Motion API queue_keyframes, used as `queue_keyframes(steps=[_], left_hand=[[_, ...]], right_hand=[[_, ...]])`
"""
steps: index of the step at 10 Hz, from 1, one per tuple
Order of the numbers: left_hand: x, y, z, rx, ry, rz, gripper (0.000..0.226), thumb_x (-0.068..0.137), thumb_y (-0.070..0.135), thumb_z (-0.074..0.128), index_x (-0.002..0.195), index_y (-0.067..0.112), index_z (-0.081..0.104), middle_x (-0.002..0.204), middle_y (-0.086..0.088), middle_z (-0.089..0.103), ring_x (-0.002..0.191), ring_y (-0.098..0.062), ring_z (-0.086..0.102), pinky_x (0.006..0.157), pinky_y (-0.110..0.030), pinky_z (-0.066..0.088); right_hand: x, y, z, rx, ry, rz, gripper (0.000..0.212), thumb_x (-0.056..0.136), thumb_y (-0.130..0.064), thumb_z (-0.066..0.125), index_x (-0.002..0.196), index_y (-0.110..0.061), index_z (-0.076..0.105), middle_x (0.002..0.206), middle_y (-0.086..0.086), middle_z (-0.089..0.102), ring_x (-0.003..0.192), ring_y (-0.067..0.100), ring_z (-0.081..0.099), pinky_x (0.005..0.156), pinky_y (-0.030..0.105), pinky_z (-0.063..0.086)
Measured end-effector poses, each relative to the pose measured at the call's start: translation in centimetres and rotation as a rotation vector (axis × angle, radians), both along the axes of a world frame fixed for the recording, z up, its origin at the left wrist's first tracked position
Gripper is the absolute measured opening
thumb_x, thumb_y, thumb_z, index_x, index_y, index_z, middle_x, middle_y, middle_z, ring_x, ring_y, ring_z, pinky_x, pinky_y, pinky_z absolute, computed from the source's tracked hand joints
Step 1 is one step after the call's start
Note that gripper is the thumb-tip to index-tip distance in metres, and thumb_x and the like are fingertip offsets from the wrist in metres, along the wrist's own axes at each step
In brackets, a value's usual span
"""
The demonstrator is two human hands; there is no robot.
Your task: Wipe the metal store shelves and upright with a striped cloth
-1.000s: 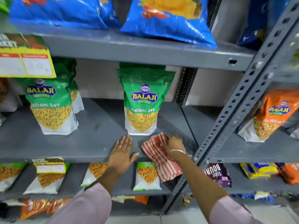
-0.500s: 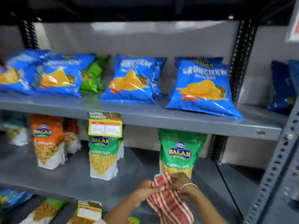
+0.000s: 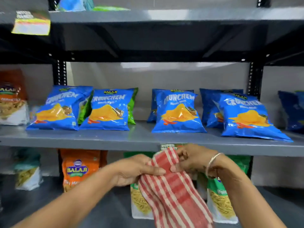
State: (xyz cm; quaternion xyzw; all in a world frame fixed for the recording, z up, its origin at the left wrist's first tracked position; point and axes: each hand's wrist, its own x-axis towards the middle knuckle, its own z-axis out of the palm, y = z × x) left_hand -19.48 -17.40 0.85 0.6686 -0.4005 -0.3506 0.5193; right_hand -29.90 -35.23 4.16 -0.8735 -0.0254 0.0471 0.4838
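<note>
An orange snack bag (image 3: 79, 168) stands on the lower shelf at left. The left hand (image 3: 134, 170) pinches the striped cloth (image 3: 171, 186) with thumb over it; the right hand (image 3: 194, 160) grips its top end, just below the middle shelf's front edge (image 3: 82, 142). The cloth hangs down between them.

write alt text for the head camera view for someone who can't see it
Two hands, left hand and right hand, hold a red and white striped cloth up before a grey metal shelf. Blue chip bags lie in a row on that shelf, with more snack packets below.
</note>
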Motion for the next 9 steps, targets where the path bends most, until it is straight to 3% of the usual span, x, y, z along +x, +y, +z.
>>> queue_keyframes(steps=[1,2,3,4,5,6,7,8,9], left_hand=[[3.3,3.3,4.7,-0.075,-0.019,0.04,0.019,0.07,0.011,0.075,0.086,0.003,0.071,0.088,-0.012,0.073,0.077,-0.017,0.069,0.073,-0.027,0.056],[7.8,3.6,9.3,-0.108,-0.085,0.161,0.026,0.072,0.013,0.076,0.092,-0.001,0.065,0.083,-0.01,0.073,0.068,-0.015,0.069,0.071,-0.029,0.056],[11.8,1.9,11.7,-0.146,-0.122,0.303,0.01,0.081,0.01,0.068,0.082,0.004,0.061,0.063,-0.003,0.071,0.055,-0.011,0.067,0.062,-0.027,0.056],[14.4,0.0,11.4,-0.115,-0.186,0.445,0.019,0.078,0.012,0.073,0.084,0.001,0.059,0.066,-0.005,0.069,0.058,-0.015,0.066,0.057,-0.025,0.054],[16.1,-1.9,9.7,0.022,-0.433,0.6,0.03,0.079,0.021,0.074,0.09,-0.001,0.058,0.103,-0.003,0.051,0.097,-0.022,0.055,0.078,-0.027,0.044],[17.3,-3.3,8.2,0.24,-0.703,0.662,0.04,0.08,0.035,0.072,0.066,0.003,0.053,0.091,-0.013,0.057,0.092,-0.024,0.056,0.072,-0.032,0.04],[18.2,-4.1,7.0,0.322,-0.905,0.678,0.041,0.082,0.036,0.069,0.06,0.005,0.052,0.073,-0.007,0.059,0.083,-0.025,0.057,0.063,-0.029,0.037],[17.9,-4.1,6.7,0.348,-1.127,0.712,0.031,0.082,0.035,0.068,0.091,0.005,0.063,0.099,-0.013,0.065,0.093,-0.029,0.06,0.065,-0.03,0.04],[17.0,-3.7,7.2,0.31,-1.388,0.812,0.047,0.084,0.053,0.057,0.106,0.012,0.059,0.105,-0.009,0.064,0.096,-0.028,0.061,0.07,-0.033,0.045]], right_hand=[[3.1,3.6,3.3,0.037,-0.144,-0.09,0.017,0.087,0.0,0.062,0.088,-0.015,0.068,0.082,0.002,0.07,0.065,0.009,0.065,0.056,0.016,0.054],[7.4,5.3,6.6,0.124,-0.241,-0.251,0.009,0.088,0.001,0.061,0.091,-0.005,0.067,0.069,0.002,0.072,0.056,0.009,0.066,0.053,0.015,0.057],[12.2,5.5,8.9,0.211,-0.233,-0.4,0.01,0.086,0.003,0.063,0.08,-0.004,0.064,0.062,0.002,0.074,0.055,0.011,0.069,0.058,0.022,0.06],[16.4,4.4,8.8,0.077,-0.212,-0.599,0.013,0.08,-0.001,0.072,0.091,0.001,0.065,0.092,0.018,0.07,0.083,0.025,0.065,0.087,0.039,0.058],[18.4,4.2,7.2,-0.045,-0.14,-0.685,0.018,0.082,-0.004,0.071,0.073,-0.004,0.055,0.058,0.01,0.065,0.053,0.019,0.062,0.05,0.017,0.053],[19.7,4.6,5.5,-0.353,-0.166,-0.781,0.017,0.084,-0.01,0.069,0.093,0.002,0.061,0.092,0.019,0.069,0.083,0.03,0.067,0.07,0.019,0.056],[19.9,5.4,4.6,-0.446,-0.208,-0.821,0.034,0.092,-0.01,0.055,0.123,0.005,0.053,0.13,0.022,0.058,0.12,0.034,0.056,0.099,0.035,0.046],[19.4,6.2,5.1,-0.566,-0.269,-0.822,0.034,0.094,-0.001,0.046,0.127,0.004,0.049,0.135,0.023,0.051,0.123,0.038,0.053,0.101,0.041,0.044],[17.8,7.1,7.3,-0.466,-0.523,-0.779,0.031,0.085,-0.004,0.064,0.116,0.0,0.06,0.119,0.02,0.063,0.106,0.032,0.063,0.09,0.037,0.051]])
